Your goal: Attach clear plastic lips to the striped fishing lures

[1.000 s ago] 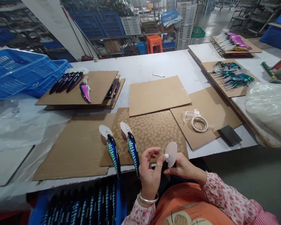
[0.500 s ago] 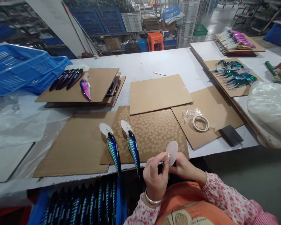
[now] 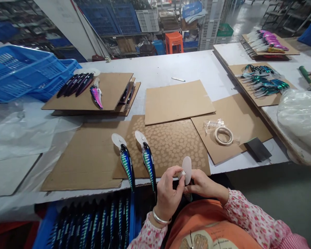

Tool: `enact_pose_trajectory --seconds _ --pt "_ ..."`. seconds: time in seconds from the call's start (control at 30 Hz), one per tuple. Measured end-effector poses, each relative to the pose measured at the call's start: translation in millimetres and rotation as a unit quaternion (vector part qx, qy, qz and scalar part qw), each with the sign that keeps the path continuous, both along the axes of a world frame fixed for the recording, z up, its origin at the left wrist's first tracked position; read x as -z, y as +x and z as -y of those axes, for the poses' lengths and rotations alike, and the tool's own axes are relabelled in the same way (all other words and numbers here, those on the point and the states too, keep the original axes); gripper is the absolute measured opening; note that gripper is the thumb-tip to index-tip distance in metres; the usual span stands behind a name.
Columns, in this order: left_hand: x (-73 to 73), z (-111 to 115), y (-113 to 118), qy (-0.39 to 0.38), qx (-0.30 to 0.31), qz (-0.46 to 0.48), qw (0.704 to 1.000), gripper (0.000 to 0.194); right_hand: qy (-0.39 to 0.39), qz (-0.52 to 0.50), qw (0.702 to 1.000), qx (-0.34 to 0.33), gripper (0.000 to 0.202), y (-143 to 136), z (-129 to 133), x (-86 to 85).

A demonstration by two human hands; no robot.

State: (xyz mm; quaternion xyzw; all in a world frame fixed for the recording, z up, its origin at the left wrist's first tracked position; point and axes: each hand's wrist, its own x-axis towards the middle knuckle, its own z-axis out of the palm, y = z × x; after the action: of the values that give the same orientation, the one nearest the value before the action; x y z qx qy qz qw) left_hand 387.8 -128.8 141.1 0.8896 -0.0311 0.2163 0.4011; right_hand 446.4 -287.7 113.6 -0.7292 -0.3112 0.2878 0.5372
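Close to my body, at the table's front edge, my right hand (image 3: 203, 185) is closed round a fishing lure whose body is mostly hidden; its clear oval diving lip (image 3: 187, 169) stands up between my hands. My left hand (image 3: 168, 193), with a bracelet at the wrist, pinches a small whitish scrap (image 3: 183, 173) against the lip's near face. To the left, two blue-green striped fishing lures (image 3: 148, 160) lie side by side on speckled cardboard (image 3: 171, 145), lips away from me and tails over the edge.
Below the table edge, a blue crate (image 3: 132, 221) holds several striped lures. A tape roll (image 3: 223, 135) and a dark block (image 3: 257, 149) are at the right. Cardboard with dark lures (image 3: 76, 84) is at the left, near blue baskets (image 3: 23, 74). A plastic-wrapped bundle (image 3: 300, 110) lies far right.
Both hands have shifted slightly left with the lure, and its lip has turned to look narrower. The left fingers keep their pinch at the lip. The whole view has moved a little.
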Motion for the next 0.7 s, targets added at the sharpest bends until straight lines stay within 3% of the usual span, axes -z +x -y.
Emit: enact_pose_trajectory --seconds 0.3,0.4,0.5,0.7 --pt "12.8 13.9 -9.2 -0.162 -0.123 -0.046 0.978 0.019 -0.039 0.002 0.999 -0.003 0.019 0.8 -5.1 -0.4" --pt "17.6 18.7 -12.1 -0.176 -0.152 -0.041 0.972 0.015 -0.043 0.006 0.999 -0.003 0.017 -0.2 -7.9 0.9" --pt "23.6 20.5 -14.5 -0.14 -0.174 -0.003 0.975 0.012 -0.052 0.022 0.998 -0.001 0.014 -1.5 -11.3 2.5" --pt "29.2 14.0 -17.5 0.034 -0.156 0.083 0.984 0.02 -0.071 0.021 0.997 -0.012 0.012 -2.1 -15.9 7.3"
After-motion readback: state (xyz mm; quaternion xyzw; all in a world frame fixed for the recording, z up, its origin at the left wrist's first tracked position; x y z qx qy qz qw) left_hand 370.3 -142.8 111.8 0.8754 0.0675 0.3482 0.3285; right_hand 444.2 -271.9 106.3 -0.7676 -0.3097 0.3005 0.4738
